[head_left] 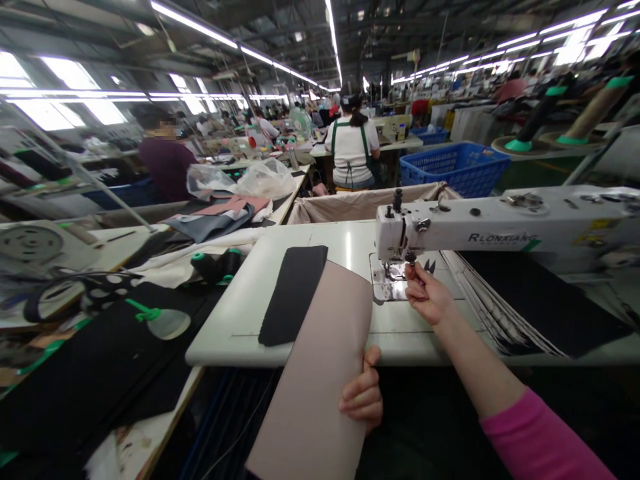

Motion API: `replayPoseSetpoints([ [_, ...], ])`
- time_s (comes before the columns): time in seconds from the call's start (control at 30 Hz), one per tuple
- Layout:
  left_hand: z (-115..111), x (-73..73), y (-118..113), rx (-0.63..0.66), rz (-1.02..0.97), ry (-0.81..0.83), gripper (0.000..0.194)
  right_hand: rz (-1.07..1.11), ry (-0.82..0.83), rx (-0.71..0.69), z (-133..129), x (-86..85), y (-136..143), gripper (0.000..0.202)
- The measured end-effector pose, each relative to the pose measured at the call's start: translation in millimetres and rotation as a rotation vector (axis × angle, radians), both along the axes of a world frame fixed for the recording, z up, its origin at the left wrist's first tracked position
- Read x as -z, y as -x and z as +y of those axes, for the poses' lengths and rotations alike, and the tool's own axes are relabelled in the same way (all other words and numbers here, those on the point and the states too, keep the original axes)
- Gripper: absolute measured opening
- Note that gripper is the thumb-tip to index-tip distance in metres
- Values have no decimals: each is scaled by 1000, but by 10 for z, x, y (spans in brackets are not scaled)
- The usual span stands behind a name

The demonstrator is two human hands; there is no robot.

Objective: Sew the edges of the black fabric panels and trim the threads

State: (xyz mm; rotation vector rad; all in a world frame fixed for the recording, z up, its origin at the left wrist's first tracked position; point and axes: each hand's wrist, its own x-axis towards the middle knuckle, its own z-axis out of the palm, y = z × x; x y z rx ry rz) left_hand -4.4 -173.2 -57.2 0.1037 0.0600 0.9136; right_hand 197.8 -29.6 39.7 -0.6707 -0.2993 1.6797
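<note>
A long beige-pink panel (325, 360) hangs over the front edge of the pale sewing table (225, 327). My left hand (363, 393) is closed on its right edge, fingers wrapped over it. Beside the needle of the white sewing machine (470, 223), my right hand (425, 293) is closed around small snips (430, 267), whose dark blades point up and away. Most of their handle is hidden by my fingers. Black pieces (295, 293) lie on the table, partly under the panel's upper left edge.
A stack of black pieces with pale edges (525, 307) lies right of the needle, under the machine arm. To the left are black fabric (100, 360), green-capped spools (215, 263) and an oil bottle (167, 323). A blue basket (455, 167) and seated people are beyond.
</note>
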Motion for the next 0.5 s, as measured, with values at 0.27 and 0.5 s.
replayPoseSetpoints([
  [0.27, -8, -18, -37, 58, 62, 17, 36, 36, 15, -11, 11, 26, -15, 17],
  [0.5, 51, -12, 5, 33, 117, -52, 36, 31, 13, -10, -10, 6, -10, 16],
])
